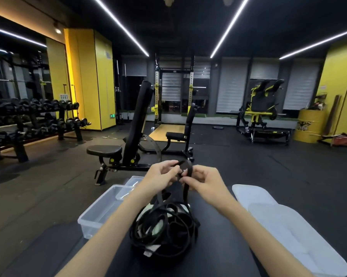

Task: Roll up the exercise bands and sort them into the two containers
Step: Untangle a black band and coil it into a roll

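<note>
A black, smooth, matte desk is shown in the foreground, with open gym floor beyond its left and right edges. Two translucent white lids, flat with rounded corners, are laid along its right side, the nearer lid overlapping the farther lid. Two clear, rectangular, open-topped plastic containers are set at the left edge: a large container and, at its far end, a small container; whether it sits inside cannot be told. A tangled pile of bands, flat black loops, is heaped at the centre, between containers and lids. One black band is raised above the pile and arched at its top. It is pinched in the grip of the left hand and of the right hand, fingers curled.
</note>
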`<control>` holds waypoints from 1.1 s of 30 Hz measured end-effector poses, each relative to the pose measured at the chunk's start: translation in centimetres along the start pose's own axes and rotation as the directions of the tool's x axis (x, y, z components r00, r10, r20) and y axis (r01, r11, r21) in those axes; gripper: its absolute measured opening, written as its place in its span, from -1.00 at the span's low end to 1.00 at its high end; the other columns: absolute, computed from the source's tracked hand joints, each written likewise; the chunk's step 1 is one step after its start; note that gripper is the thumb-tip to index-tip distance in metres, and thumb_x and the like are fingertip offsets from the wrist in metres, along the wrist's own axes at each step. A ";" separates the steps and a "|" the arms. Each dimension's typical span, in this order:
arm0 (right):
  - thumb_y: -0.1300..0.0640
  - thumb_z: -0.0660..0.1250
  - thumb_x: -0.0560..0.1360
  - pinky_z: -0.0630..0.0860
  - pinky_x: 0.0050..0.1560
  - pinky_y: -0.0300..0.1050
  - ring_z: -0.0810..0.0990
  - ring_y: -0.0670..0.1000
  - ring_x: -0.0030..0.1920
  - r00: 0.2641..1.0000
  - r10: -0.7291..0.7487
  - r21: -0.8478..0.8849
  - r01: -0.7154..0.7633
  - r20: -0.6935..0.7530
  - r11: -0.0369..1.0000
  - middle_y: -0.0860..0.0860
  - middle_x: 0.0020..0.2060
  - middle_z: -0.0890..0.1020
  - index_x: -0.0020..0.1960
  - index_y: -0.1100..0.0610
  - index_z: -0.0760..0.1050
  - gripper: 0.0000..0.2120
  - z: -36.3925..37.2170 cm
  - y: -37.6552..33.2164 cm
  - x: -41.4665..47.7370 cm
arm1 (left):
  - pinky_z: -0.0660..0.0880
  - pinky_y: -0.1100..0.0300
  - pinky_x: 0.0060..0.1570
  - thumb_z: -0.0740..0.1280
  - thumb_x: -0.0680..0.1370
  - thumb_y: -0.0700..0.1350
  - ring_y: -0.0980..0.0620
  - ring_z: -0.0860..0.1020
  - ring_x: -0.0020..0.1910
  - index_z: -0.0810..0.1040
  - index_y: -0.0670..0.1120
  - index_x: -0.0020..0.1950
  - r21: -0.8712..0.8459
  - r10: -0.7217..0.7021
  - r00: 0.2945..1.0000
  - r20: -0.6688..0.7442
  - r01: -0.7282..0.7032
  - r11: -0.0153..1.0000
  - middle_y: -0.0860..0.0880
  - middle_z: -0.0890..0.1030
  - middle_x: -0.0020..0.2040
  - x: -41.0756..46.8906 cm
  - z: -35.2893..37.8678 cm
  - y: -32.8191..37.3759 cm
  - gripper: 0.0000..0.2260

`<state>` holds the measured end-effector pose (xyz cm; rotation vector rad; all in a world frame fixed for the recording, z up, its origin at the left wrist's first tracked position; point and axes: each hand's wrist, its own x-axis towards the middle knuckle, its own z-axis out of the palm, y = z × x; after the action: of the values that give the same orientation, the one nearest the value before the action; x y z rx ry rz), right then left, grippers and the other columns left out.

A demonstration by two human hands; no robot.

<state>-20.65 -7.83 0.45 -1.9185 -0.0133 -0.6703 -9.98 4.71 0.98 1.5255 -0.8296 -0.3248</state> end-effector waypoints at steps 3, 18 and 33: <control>0.33 0.37 0.48 0.59 -0.14 -0.10 0.65 -0.01 -0.20 0.998 -0.048 0.015 0.048 -0.035 0.999 0.07 -0.24 0.69 -0.12 0.17 0.59 -0.91 -1.6 -1.9 1.3 | 0.37 0.26 -0.21 0.27 0.59 -0.22 0.09 0.46 -0.24 0.57 0.03 0.12 0.018 0.047 0.996 0.078 -0.048 0.999 -0.07 0.54 -0.18 0.2 0.9 0.5 -0.80; 0.30 0.36 0.48 0.62 -0.09 -0.12 0.63 0.08 -0.13 0.997 0.051 0.239 -0.036 -0.056 0.970 0.20 -0.10 0.61 0.12 0.44 0.47 -0.73 -5.5 -7.8 4.0 | 0.44 0.19 -0.23 0.07 0.67 -0.02 0.03 0.50 -0.38 0.47 -0.08 0.01 -0.523 0.079 0.973 0.215 0.047 0.851 -0.01 0.53 -0.33 0.6 5.8 4.1 -0.76; 0.03 0.28 0.56 0.55 0.02 0.04 0.55 0.05 -0.31 0.973 0.198 0.222 -0.220 0.116 0.950 0.29 -0.24 0.53 -0.08 0.30 0.61 -0.68 -5.2 -0.9 -1.6 | 0.26 0.26 -0.34 0.05 0.67 -0.03 0.10 0.32 -0.44 0.41 -0.14 -0.12 -0.356 0.134 0.959 0.249 -0.038 0.934 0.08 0.34 -0.42 -0.9 8.0 -0.6 -0.72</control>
<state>-24.61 -11.40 1.99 -1.6928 0.0508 -0.4172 -15.60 -0.67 -1.04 1.1221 -0.9920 -0.5920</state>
